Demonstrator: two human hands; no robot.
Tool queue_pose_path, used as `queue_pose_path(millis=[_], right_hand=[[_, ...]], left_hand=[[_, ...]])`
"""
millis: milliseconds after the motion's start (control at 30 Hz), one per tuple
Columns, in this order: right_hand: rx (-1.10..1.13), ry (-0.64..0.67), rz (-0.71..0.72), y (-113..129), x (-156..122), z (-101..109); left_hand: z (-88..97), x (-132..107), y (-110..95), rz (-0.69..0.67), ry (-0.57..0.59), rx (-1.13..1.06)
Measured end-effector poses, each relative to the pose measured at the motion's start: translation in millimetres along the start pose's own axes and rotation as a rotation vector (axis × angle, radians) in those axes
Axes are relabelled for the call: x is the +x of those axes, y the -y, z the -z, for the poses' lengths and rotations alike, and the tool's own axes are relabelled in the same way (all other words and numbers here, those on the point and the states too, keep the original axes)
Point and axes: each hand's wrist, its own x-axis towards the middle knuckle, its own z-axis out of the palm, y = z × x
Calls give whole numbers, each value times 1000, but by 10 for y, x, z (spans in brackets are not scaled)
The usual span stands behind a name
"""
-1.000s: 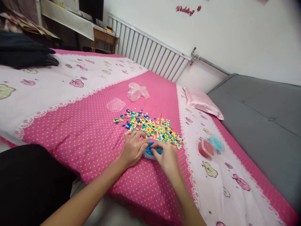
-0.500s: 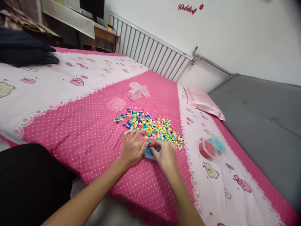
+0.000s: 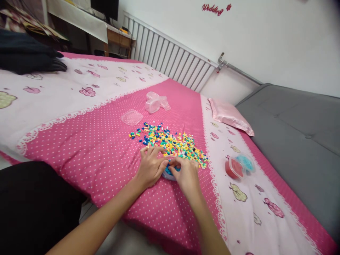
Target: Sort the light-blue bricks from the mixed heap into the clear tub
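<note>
A small clear plastic container (image 3: 169, 177) sits on the pink dotted bedsheet, holding little blue pieces (image 3: 168, 170). At its left side rests my left hand (image 3: 151, 166), thumb along the rim and fingers curled by the edge of the pile. My right hand (image 3: 187, 173) is over the container with thumb and index finger pinched together above the blue pieces; what is between the fingertips is too small to make out. Just beyond both hands spreads a pile of small multicoloured tube-like pieces (image 3: 175, 143), in yellow, green, white, blue and pink.
To the right stand a container of red pieces (image 3: 234, 168) and one of light blue pieces (image 3: 246, 163). Beyond the pile lie a clear lid (image 3: 131, 117) and clear plastic containers (image 3: 155, 103). A pink pillow (image 3: 230, 116) lies by the grey headboard (image 3: 294, 131). Dark cloth (image 3: 29, 55) is at far left.
The fingers of my right hand have shifted very slightly over the blue pieces. My left hand and everything else stay in place.
</note>
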Motion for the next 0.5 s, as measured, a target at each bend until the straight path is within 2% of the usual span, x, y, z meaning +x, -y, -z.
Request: queue_pose_path(millis=[267,500], right_hand=[[19,1,19,-4,2,-13],[20,-67,3,-35,11,32]], left_hand=[[-1,5,-2,23,4,-40],[6,1,10,-20,-1,-35]])
